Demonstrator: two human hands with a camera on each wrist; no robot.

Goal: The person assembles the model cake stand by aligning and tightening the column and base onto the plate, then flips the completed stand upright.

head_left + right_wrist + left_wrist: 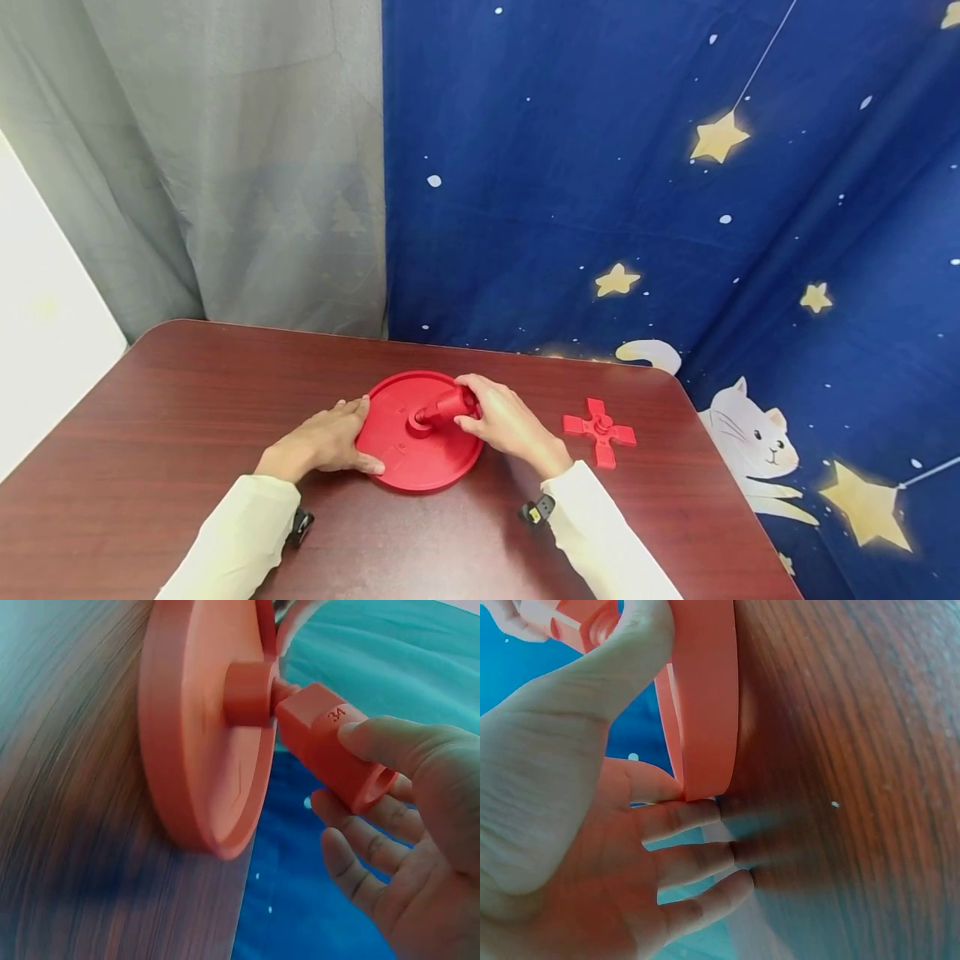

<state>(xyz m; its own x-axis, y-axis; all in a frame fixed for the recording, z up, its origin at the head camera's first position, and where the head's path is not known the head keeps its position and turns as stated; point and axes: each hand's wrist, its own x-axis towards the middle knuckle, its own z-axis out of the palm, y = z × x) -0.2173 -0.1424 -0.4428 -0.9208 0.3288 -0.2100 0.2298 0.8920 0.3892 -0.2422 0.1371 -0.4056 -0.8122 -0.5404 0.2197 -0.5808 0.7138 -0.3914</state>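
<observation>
A shallow red round base (427, 475) with a raised rim lies on the table, a short collar (250, 694) standing at its middle. My left hand (330, 437) holds the base at its left edge, thumb over the rim and fingers spread along the side. Between thumb and fingers, my right hand (510, 421) grips a red hollow cylindrical piece (330, 742) with flat sides, marked "34". This piece tilts to the right, and its narrow threaded end meets the collar. In the left wrist view, the thumb overlaps part of the base.
A red cross-shaped piece (603, 428) with a round knob at its centre lies right of the right hand on the brown wooden table (187, 400). Behind the table's far edge hang a grey curtain (285, 167) and a blue star-patterned curtain (540, 167).
</observation>
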